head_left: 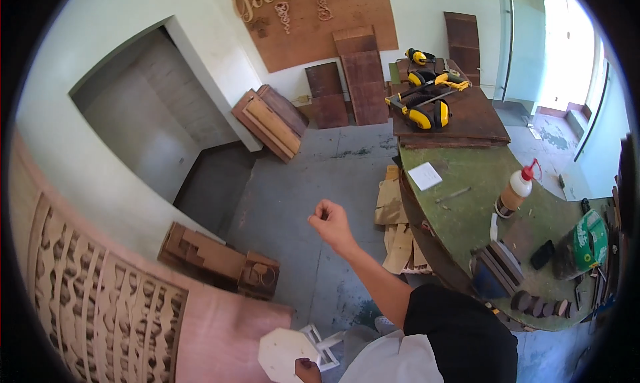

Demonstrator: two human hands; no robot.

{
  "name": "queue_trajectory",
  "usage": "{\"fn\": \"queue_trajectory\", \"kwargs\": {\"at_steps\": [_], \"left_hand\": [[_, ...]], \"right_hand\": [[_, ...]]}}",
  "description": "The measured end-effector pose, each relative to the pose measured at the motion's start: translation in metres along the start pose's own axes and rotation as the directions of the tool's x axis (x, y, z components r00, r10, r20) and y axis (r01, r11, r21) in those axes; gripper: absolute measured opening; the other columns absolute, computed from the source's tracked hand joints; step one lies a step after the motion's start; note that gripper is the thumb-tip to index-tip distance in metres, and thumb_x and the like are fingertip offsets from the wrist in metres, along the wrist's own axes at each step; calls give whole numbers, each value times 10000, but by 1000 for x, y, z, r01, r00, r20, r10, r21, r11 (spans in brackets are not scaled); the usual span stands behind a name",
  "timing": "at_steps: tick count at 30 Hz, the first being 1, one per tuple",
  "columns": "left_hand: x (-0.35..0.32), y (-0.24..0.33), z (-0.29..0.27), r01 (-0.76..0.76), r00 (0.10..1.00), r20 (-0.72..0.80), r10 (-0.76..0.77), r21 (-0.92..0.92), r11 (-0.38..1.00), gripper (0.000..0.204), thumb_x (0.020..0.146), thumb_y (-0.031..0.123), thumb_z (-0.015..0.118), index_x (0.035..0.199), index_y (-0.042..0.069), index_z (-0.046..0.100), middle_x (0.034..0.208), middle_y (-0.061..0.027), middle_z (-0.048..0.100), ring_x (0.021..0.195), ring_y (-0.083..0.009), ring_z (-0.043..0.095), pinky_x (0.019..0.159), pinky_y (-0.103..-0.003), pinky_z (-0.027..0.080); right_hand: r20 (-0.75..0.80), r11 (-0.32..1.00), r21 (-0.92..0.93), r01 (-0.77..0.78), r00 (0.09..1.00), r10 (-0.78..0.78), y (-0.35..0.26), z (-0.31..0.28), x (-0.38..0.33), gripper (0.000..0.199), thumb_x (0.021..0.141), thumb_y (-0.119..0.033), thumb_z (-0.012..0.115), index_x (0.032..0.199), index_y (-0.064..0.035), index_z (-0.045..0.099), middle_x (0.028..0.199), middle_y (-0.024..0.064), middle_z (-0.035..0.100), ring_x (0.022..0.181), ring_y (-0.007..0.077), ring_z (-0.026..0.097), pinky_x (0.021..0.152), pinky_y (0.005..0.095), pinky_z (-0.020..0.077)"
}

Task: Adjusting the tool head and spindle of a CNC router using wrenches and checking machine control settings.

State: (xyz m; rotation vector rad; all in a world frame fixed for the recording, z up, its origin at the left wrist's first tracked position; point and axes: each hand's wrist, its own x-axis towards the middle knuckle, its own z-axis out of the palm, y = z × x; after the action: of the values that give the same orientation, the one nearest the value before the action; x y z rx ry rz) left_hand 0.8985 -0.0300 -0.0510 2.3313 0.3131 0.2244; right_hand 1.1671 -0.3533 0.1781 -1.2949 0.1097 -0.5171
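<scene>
The right hand (330, 223) is raised at frame centre, above the grey floor (300, 183). Its forearm runs up from the lower right, out of a black sleeve (460, 330). The fingers are curled into a loose fist; nothing shows inside it.

The left hand (307, 370) sits at the bottom edge, only partly in view. Its fingers pinch the lower edge of one pale, many-sided plate (285, 353), held flat just above the bottom centre. One white bracket-like piece (320, 343) lies just beside the plate, on its right.

A green bench (467, 216) fills the right of the frame. On it:
- one glue bottle (515, 191) with a red tip, upright;
- one white paper (425, 176), toward the bench's upper left;
- one green roll (587, 243) near the right rim;
- one dark board (460, 120) at the far end, carrying three yellow earmuffs (427, 115).

Cardboard scraps (397, 223) lie on the floor against the bench's left edge. One carved panel (100, 303) fills the lower left. One stack of wood blocks (213, 256) sits left of centre. Boards (353, 76) lean on the wall at upper centre, under one wooden sign (313, 20).
</scene>
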Motion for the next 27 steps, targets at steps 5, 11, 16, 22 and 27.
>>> {"fn": "queue_trajectory", "kwargs": {"at_steps": [5,11,16,22,27], "left_hand": [[128,14,20,7,981,193,-13,32,999,196,752,114,601,905,-1,554,786,-188,578,749,-340,546,685,-430,451],[319,65,68,-70,952,306,11,183,981,199,778,122,599,942,19,550,818,-159,577,736,-301,538,674,-413,459],[495,146,112,-218,899,432,76,289,932,203,799,128,597,973,36,546,845,-135,577,725,-269,532,664,-400,465],[677,174,196,-557,768,409,492,48,829,136,717,87,657,755,-28,595,648,-149,600,562,-300,571,566,-369,455],[725,290,297,-464,707,608,361,14,886,156,757,120,643,823,-19,618,730,-151,643,679,-263,634,642,-365,489]], "right_hand": [[-73,889,-412,202,965,-253,7,-15,124,132,738,-73,650,715,-11,536,646,60,556,590,157,528,550,301,428],[-81,72,-996,-50,838,-540,20,-113,302,223,710,-136,650,878,-6,583,964,156,571,933,308,551,781,398,439],[-220,-385,-764,-518,770,-599,47,-237,380,236,718,-134,628,907,-11,558,1023,156,551,954,295,552,772,391,438],[-375,-337,-825,-454,885,-275,37,-239,404,412,718,-142,638,1054,5,451,820,149,632,797,326,640,618,403,518],[-374,-339,-815,-470,874,-312,-16,-230,384,307,769,-89,543,1054,-3,469,789,180,638,760,311,646,628,414,521]]}}
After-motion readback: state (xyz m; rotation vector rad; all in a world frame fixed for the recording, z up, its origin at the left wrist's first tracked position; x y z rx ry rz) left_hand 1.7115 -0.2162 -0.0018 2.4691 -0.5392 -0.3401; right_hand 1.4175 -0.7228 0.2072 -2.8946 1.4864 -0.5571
